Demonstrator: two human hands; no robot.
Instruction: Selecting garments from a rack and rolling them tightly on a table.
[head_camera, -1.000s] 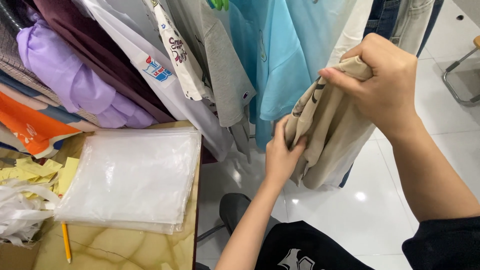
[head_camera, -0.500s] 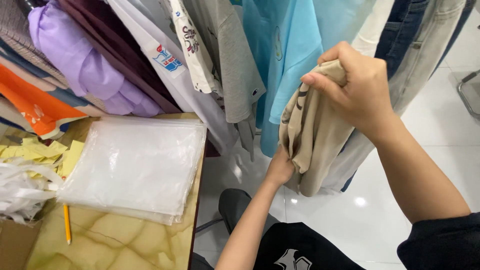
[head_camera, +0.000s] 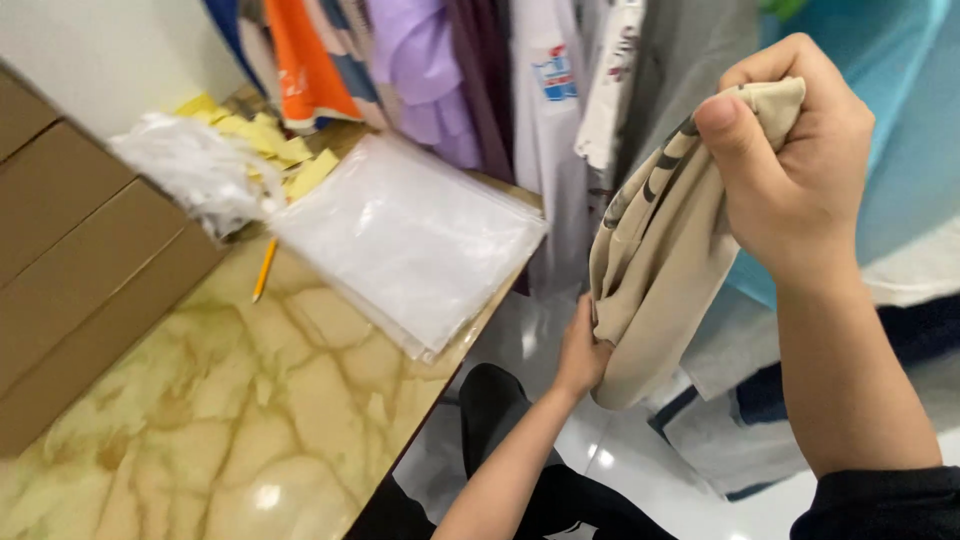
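A folded beige garment (head_camera: 660, 270) with dark stripes near its top is held up in the air off the right edge of the desk (head_camera: 250, 400), in front of a row of hanging clothes (head_camera: 520, 80). Its upper end is clamped in the right hand (head_camera: 795, 180), whose grip is fully closed, the thumb pressed across the bunched cloth and the fingers curled over it from behind. Its lower part is taken by the left hand (head_camera: 583, 355), whose grip is wrapped around the left edge of the fold, the fingers hidden behind the fabric. The garment hangs nearly upright between the two hands, tilted a little to the right at the top. A dark sleeve (head_camera: 880, 505) is seen at the right wrist's end of the forearm. Behind the garment, light blue, grey, white, purple and orange pieces are hung close together. On the desk, a marbled yellow surface, a stack of clear plastic bags (head_camera: 410, 235) is laid along the right edge near the far corner, slightly overhanging it. Further left, a crumpled white plastic heap (head_camera: 190, 170) and yellow paper slips (head_camera: 255, 135) are gathered at the far edge, and a yellow pencil (head_camera: 264, 270) is laid just beside the stack. Brown cardboard boxes (head_camera: 80, 260) are set along the left edge.
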